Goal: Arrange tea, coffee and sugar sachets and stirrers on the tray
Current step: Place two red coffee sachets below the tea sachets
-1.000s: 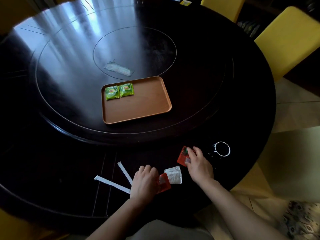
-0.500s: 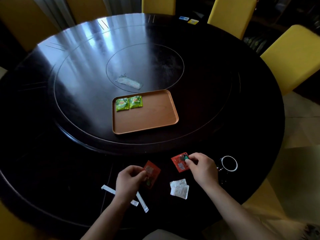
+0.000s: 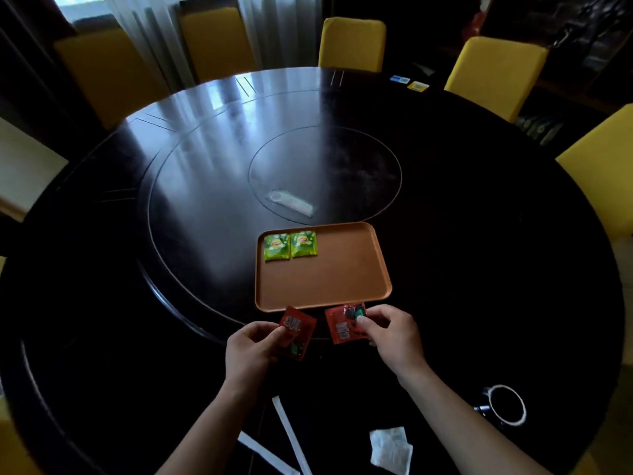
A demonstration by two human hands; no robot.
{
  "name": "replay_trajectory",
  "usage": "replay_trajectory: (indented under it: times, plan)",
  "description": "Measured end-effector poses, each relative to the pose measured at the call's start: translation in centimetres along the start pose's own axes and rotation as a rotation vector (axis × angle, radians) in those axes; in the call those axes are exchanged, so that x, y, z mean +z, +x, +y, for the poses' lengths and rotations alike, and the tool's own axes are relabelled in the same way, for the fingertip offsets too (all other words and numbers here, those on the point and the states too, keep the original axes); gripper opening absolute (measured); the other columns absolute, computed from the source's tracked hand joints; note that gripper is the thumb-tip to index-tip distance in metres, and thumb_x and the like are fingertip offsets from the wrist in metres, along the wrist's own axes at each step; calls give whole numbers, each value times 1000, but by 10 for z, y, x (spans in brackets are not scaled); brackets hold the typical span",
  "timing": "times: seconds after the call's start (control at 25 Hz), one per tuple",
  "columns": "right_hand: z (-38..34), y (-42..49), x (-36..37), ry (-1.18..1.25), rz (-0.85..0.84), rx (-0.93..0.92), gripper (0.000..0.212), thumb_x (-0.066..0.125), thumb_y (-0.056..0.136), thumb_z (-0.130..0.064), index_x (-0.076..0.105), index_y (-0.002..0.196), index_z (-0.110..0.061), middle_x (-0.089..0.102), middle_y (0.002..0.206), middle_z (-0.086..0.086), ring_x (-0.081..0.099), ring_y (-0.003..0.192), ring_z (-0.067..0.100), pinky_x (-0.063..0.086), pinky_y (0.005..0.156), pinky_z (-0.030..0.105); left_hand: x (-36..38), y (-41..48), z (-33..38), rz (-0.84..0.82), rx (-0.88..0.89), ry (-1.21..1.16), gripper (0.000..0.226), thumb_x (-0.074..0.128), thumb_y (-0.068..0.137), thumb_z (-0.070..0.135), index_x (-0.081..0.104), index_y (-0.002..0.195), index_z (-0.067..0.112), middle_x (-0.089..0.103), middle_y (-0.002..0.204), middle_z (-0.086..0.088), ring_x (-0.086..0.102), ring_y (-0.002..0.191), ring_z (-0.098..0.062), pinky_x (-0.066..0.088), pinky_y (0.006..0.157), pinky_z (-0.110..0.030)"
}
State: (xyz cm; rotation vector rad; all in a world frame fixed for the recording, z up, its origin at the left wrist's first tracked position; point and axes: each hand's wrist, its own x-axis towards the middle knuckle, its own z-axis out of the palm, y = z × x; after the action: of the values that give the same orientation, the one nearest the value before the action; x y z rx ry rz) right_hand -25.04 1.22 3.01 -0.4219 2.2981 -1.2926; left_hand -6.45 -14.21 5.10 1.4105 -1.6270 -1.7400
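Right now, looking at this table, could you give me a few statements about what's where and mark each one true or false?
1. Two green tea sachets lie side by side on the tray. True.
2. Both hands are empty. False: the left hand and the right hand each hold a red sachet.
3. The red sachets are already on the tray. False: both are held just short of its near edge.
4. The white stirrers lie on the table, off the tray. True.
5. The white sachets lie near the right arm. True.

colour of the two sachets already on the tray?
Green, with a yellow logo patch, both sachets lying side by side in the tray's far-left corner; head view.
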Motion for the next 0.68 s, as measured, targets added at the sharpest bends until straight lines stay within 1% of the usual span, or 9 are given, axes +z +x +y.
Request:
replay_trajectory:
  times: [0.12, 0.24, 0.32, 0.4, 0.44, 0.48, 0.56, 0.64, 0.68]
  plan:
    - [-17, 29, 14, -24, 3, -29, 8, 76, 85, -22, 70, 82, -26, 71, 83, -8, 69, 81, 11, 62, 77, 43, 2, 40, 14, 52, 65, 41, 5, 79, 83, 19, 76, 81, 15, 77, 77, -6, 75, 73, -23, 62, 69, -41]
    - [-32, 60, 27, -55, 25, -96, 4, 76, 85, -20, 71, 85, -21, 70, 82, -8, 68, 80, 13, 60, 77, 38, 9, 83, 29, 122, 138, 104, 7, 78, 83, 20, 75, 77, 20, 76, 73, -3, 74, 71, -23, 61, 68, -43]
    - [-40, 82, 33, -135, 87, -207, 5, 77, 83, -18, 73, 86, -18, 71, 83, -4, 66, 78, 15, 57, 75, 36, 14, 110, 36, 188, 274, 250, 8, 79, 82, 22, 74, 76, 20, 73, 72, 1, 70, 70, -19, 57, 66, -39]
    - [-46, 98, 38, -216, 159, -366, 8, 79, 79, -13, 74, 85, -16, 69, 87, -1, 63, 80, 16, 56, 74, 36, 16, 130, 37, 239, 509, 529, 8, 79, 81, 22, 73, 77, 18, 67, 76, 4, 64, 73, -17, 51, 62, -35]
    - [-46, 103, 39, -260, 169, -448, 10, 79, 78, -10, 74, 85, -16, 67, 88, -1, 62, 82, 18, 55, 74, 36, 17, 137, 34, 229, 614, 673, 8, 78, 82, 22, 72, 77, 18, 65, 78, 3, 61, 75, -19, 49, 60, -34]
    - [-44, 108, 41, -325, 142, -519, 12, 78, 77, -9, 73, 85, -18, 66, 89, -1, 60, 84, 19, 53, 74, 35, 18, 142, 29, 199, 690, 801, 10, 75, 83, 25, 71, 77, 18, 64, 80, 3, 59, 76, -21, 47, 58, -34]
    - [-35, 107, 45, -494, 17, -603, 14, 75, 78, -12, 73, 88, -22, 64, 94, -4, 57, 89, 18, 51, 75, 33, 18, 148, 15, 107, 782, 1001, 16, 66, 85, 32, 71, 77, 20, 64, 81, 1, 59, 76, -26, 44, 60, -35]
    - [-23, 102, 46, -566, -98, -616, 19, 73, 76, -12, 75, 93, -21, 66, 99, -5, 57, 94, 17, 52, 78, 32, 16, 142, 1, 19, 814, 1097, 17, 62, 83, 34, 72, 80, 21, 66, 85, 1, 60, 79, -26, 45, 63, -35]
    - [-17, 100, 45, -560, -117, -607, 23, 72, 74, -10, 76, 95, -20, 68, 100, -5, 58, 96, 17, 52, 80, 31, 14, 138, -2, -3, 812, 1093, 18, 61, 83, 35, 73, 83, 22, 66, 88, 1, 60, 81, -24, 47, 65, -36]
